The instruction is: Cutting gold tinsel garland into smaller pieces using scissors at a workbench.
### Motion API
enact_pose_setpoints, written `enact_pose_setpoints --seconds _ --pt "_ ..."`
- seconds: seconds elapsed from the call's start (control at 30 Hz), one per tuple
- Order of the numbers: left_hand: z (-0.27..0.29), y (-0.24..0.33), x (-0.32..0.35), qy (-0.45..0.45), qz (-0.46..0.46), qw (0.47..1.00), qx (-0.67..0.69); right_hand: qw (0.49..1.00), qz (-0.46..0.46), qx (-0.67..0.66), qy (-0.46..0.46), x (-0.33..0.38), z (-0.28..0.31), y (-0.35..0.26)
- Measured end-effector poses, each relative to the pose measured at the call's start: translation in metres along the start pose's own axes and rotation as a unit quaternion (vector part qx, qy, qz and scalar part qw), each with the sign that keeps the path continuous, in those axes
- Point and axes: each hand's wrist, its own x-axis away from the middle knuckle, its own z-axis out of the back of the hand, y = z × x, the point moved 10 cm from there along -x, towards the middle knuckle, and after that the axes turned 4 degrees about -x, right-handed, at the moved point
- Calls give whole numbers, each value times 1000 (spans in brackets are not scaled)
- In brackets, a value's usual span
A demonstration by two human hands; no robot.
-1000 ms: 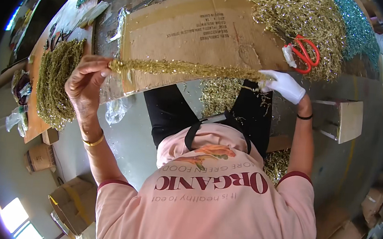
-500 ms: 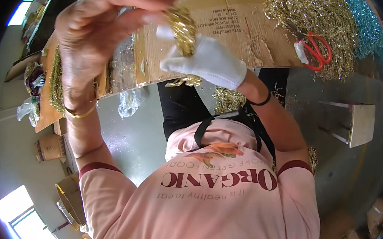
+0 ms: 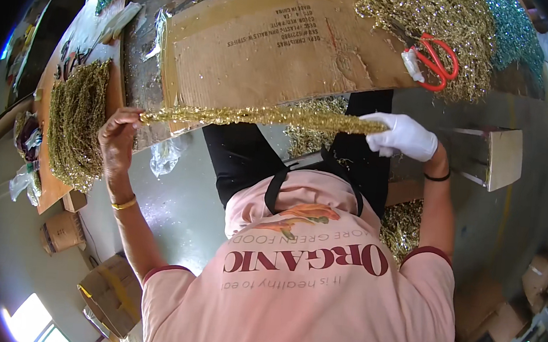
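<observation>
A strand of gold tinsel garland (image 3: 259, 115) is stretched nearly level in front of me, over my lap and the table's near edge. My left hand (image 3: 119, 133), bare, pinches its left end between thumb and fingers. The right end is gripped by my right hand (image 3: 404, 137), which wears a white glove. Beyond the strand lies a flattened cardboard sheet (image 3: 265, 46) on the table. Red-handled scissors (image 3: 436, 63) rest at its far right, on the edge of a gold tinsel heap (image 3: 450, 23).
Teal tinsel (image 3: 517, 36) sits at the far right. More gold tinsel strands (image 3: 77, 121) hang over a wooden board on the left. A plastic bag (image 3: 166, 157) dangles below the table edge. A stool (image 3: 504, 160) stands at right, and a carton (image 3: 110, 293) at lower left.
Both hands have moved apart and down toward me. The gold tinsel, bunched between them before, is now drawn out straight.
</observation>
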Motion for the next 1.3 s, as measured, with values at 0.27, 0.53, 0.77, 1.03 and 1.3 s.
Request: enact_pose_setpoints --seconds 0.27,0.53,0.77,1.03,1.3 --pt "-15 -68 16 15 61 995 -75 660 388 575 289 -10 32 -76" --pt "-11 -94 29 23 66 981 -181 587 337 664 317 -32 17 -85" --pt "-11 -100 34 57 99 982 -150 569 325 691 305 -33 15 -80" --pt "-4 -96 31 57 94 983 -147 582 333 683 289 -44 14 -83" --pt "-2 -101 31 62 92 985 -132 585 332 683 284 -44 16 -84"
